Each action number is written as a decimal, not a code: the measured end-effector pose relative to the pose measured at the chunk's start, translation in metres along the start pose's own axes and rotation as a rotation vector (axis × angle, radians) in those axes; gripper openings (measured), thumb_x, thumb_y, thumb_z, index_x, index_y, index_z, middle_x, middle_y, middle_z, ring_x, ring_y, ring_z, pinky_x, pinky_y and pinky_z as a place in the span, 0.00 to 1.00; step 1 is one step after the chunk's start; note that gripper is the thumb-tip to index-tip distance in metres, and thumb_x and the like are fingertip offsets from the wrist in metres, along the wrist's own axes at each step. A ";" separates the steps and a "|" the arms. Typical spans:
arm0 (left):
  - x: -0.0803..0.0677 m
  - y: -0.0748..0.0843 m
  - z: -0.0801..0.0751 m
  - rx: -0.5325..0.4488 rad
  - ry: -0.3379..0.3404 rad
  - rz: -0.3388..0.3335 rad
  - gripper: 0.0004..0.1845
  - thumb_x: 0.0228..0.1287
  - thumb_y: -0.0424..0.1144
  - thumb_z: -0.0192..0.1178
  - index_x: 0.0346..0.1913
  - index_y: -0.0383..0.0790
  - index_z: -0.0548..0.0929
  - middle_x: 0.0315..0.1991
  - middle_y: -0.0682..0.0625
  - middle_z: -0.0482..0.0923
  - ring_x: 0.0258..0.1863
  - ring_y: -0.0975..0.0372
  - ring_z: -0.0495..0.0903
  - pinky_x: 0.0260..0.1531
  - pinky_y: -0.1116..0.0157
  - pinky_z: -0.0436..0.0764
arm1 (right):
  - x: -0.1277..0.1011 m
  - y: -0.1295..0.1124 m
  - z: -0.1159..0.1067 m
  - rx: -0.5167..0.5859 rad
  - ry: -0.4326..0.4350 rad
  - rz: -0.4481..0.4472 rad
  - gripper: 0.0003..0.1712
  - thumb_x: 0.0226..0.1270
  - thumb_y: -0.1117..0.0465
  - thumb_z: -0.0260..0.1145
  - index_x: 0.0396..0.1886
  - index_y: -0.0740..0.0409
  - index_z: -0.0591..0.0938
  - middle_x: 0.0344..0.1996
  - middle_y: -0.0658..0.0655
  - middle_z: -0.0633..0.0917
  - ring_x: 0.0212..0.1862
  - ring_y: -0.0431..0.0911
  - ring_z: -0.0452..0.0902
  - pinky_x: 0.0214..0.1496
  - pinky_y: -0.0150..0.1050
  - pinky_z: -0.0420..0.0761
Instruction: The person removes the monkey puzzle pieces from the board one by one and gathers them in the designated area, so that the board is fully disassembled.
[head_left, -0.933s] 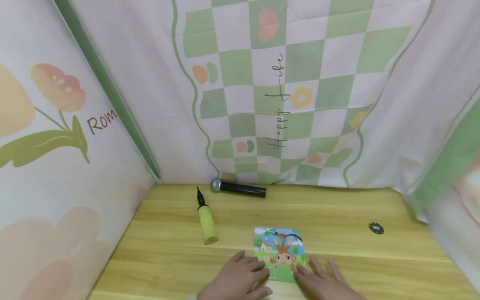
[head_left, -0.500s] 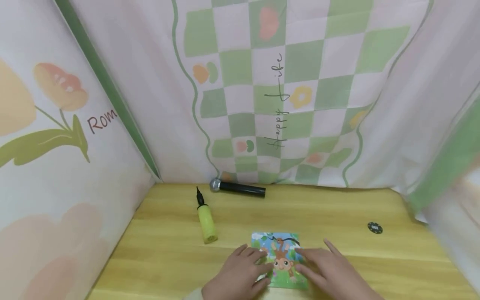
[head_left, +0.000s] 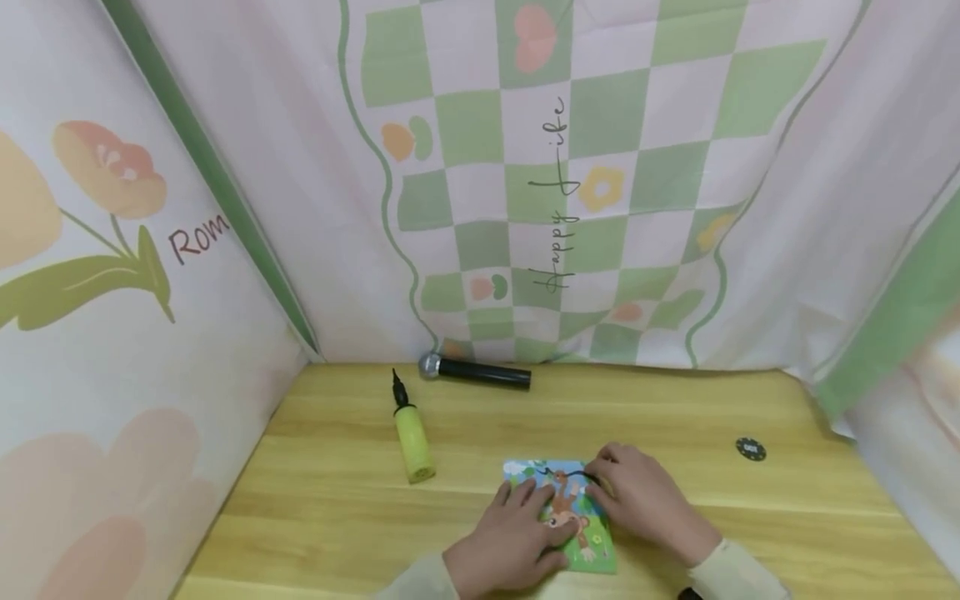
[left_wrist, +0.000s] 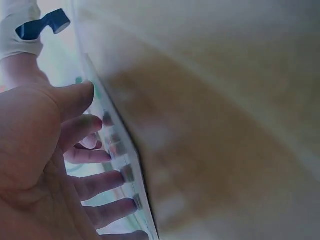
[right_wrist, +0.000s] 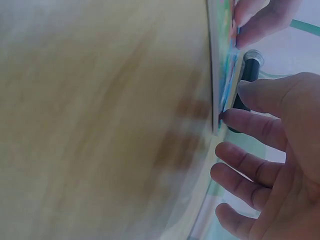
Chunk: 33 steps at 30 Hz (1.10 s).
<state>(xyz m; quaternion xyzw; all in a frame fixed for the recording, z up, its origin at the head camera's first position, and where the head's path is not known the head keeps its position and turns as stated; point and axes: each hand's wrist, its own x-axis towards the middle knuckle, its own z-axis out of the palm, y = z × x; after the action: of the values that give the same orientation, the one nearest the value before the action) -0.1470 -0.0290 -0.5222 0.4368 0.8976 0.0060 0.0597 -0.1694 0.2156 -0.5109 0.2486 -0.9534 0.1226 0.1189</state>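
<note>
Broadly, the wooden surface [head_left: 675, 417] stretches between patterned cloth walls, and near the middle of its front edge lies the monkey picture puzzle [head_left: 564, 512], flat on the wood with both hands on it. The left hand [head_left: 510, 542] lies over the puzzle's left half, its fingers [left_wrist: 107, 182] spread and fairly straight, tips pressing down on the printed face. The right hand [head_left: 641, 500] sits at the far right corner of the puzzle, its fingers [right_wrist: 250, 125] apart and bent at the tips against the board's edge, touching rather than wrapped round it. Judging from this, the work is at an early point: the puzzle appears whole, no loose piece shows anywhere on the wood, and the hands seem only to be steadying or getting a purchase on the board; lifting it, turning it or taking pieces out would all be left. Toward the far left corner a black microphone [head_left: 476, 372] lies along the back edge, and a yellow-green hand pump [head_left: 412, 437] lies just in front of it, well apart from the puzzle. A small dark disc [head_left: 751, 449] rests near the right edge.
</note>
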 end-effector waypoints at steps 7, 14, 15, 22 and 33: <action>0.009 0.007 -0.004 0.078 0.002 -0.035 0.25 0.78 0.66 0.37 0.74 0.77 0.62 0.78 0.50 0.57 0.74 0.46 0.58 0.65 0.36 0.63 | 0.001 0.003 0.000 0.017 -0.031 0.046 0.13 0.63 0.55 0.75 0.44 0.57 0.89 0.41 0.56 0.84 0.42 0.50 0.79 0.44 0.50 0.83; 0.008 0.009 -0.005 0.073 -0.034 -0.064 0.30 0.74 0.70 0.34 0.76 0.76 0.59 0.78 0.49 0.55 0.74 0.46 0.57 0.65 0.35 0.62 | 0.004 -0.001 0.003 0.049 -0.003 0.036 0.10 0.63 0.63 0.73 0.43 0.60 0.88 0.41 0.57 0.83 0.42 0.51 0.79 0.46 0.51 0.82; 0.008 0.009 -0.005 0.073 -0.034 -0.066 0.30 0.74 0.71 0.33 0.76 0.76 0.58 0.78 0.49 0.54 0.74 0.46 0.57 0.65 0.35 0.61 | 0.005 -0.001 0.004 0.048 0.009 0.032 0.10 0.62 0.64 0.73 0.43 0.60 0.88 0.40 0.57 0.83 0.42 0.51 0.79 0.46 0.51 0.82; 0.009 0.010 -0.001 0.120 0.003 -0.101 0.32 0.73 0.72 0.28 0.76 0.75 0.59 0.75 0.48 0.58 0.72 0.47 0.59 0.64 0.35 0.61 | 0.008 0.001 0.011 0.045 0.070 -0.005 0.07 0.60 0.66 0.74 0.39 0.58 0.88 0.38 0.54 0.82 0.40 0.49 0.79 0.44 0.49 0.82; 0.012 0.016 -0.007 0.122 -0.015 -0.122 0.34 0.71 0.73 0.25 0.75 0.76 0.62 0.74 0.48 0.60 0.71 0.49 0.61 0.65 0.36 0.62 | 0.008 -0.002 0.013 0.116 0.057 0.118 0.07 0.60 0.61 0.77 0.34 0.54 0.86 0.35 0.51 0.81 0.40 0.49 0.77 0.42 0.49 0.80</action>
<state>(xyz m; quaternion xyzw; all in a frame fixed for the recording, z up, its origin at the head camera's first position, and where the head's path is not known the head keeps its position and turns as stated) -0.1427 -0.0094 -0.5152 0.3843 0.9207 -0.0558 0.0400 -0.1777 0.2067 -0.5200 0.1950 -0.9539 0.1915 0.1241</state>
